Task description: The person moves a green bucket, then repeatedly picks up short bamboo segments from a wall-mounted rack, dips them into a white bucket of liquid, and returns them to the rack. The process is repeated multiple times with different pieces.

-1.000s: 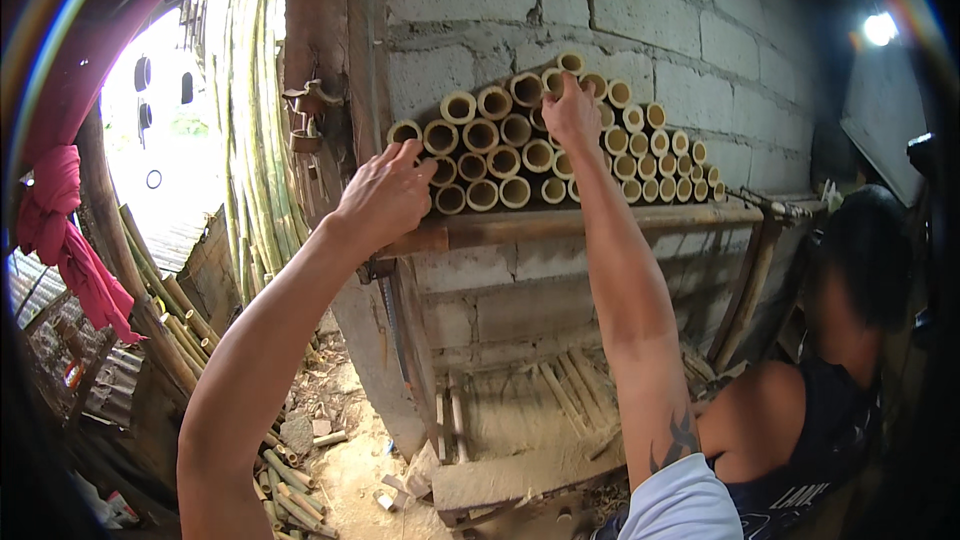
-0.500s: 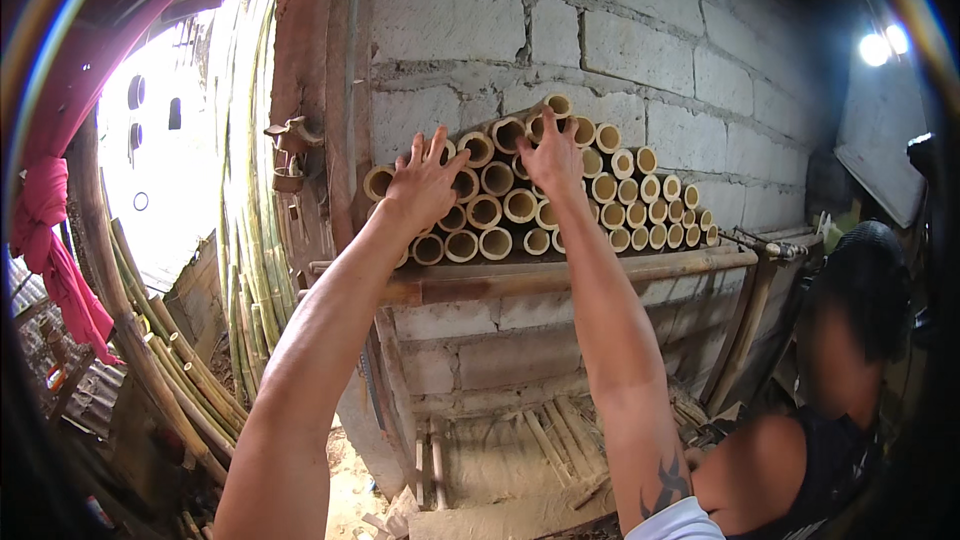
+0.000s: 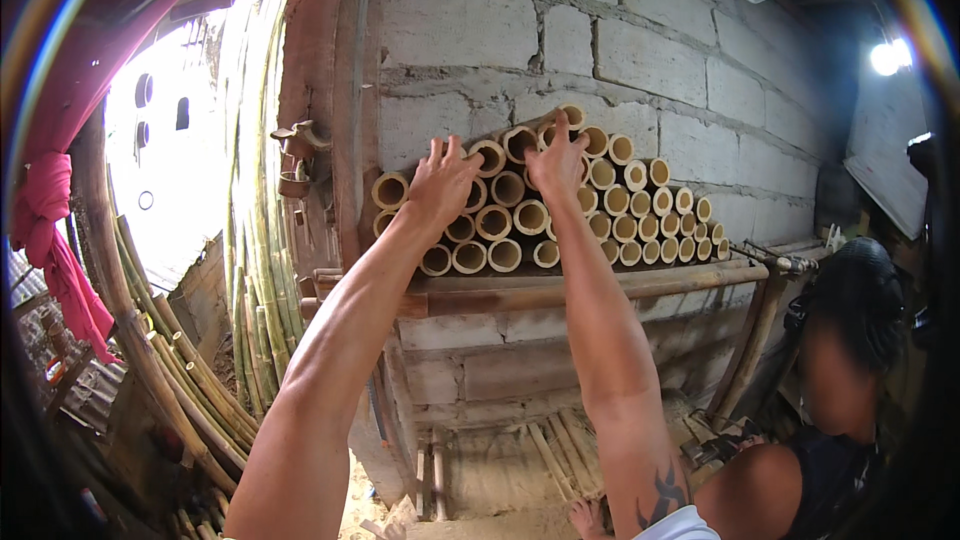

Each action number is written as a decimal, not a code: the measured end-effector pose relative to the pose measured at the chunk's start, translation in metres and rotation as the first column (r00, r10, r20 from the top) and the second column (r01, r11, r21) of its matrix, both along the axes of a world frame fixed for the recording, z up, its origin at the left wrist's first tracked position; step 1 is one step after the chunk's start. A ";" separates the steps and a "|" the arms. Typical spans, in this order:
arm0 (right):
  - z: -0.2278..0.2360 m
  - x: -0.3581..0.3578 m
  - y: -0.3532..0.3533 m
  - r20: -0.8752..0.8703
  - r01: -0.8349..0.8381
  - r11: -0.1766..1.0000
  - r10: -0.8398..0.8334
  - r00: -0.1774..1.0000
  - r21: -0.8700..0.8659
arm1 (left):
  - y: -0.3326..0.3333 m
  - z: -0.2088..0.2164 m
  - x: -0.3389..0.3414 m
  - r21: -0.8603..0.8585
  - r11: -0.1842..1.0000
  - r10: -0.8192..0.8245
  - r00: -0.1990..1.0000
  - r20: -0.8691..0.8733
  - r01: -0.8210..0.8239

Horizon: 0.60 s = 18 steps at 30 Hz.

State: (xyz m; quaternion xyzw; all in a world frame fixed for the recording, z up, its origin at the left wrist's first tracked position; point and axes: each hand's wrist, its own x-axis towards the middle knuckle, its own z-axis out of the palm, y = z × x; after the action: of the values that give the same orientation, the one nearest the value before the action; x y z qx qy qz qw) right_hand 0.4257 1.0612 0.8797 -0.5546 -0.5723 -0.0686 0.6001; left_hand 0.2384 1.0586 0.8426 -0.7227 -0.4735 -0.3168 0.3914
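Note:
Cut bamboo tubes (image 3: 495, 223) lie stacked in rows on a bamboo rack, their round open ends facing me. My left hand (image 3: 443, 185) rests against the tube ends at the stack's left part, fingers spread and pointing up. Higher and to the right, my right hand (image 3: 558, 162) touches the tube ends just below the topmost tube (image 3: 571, 115). Its fingers are apart and slightly bent. Both hands hide some tube ends behind them, and neither visibly lifts a tube.
The rack's front rail (image 3: 500, 297) runs below the stack, against a block wall (image 3: 660, 50). A co-worker (image 3: 840, 420) sits low at the right. Long bamboo poles (image 3: 250, 240) lean at the left, near a pink cloth (image 3: 50, 230). Bamboo strips (image 3: 550, 455) lie below the rack.
The view has shifted a little, so the stack appears slightly lower and farther right. Both hands stay on the tube ends; my right fingers have shifted slightly. The co-worker appears lower.

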 end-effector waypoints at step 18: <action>0.006 -0.004 0.020 -0.079 0.029 0.994 -0.021 0.997 0.101 | -0.064 0.028 -0.029 0.151 0.977 -0.134 0.987 -0.094 0.147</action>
State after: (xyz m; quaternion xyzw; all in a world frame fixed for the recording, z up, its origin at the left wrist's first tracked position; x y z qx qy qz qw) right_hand 0.4215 1.0810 0.8854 -0.5327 -0.5371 -0.0838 0.6487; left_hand 0.2090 0.9942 0.8703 -0.7337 -0.3778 -0.3496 0.4434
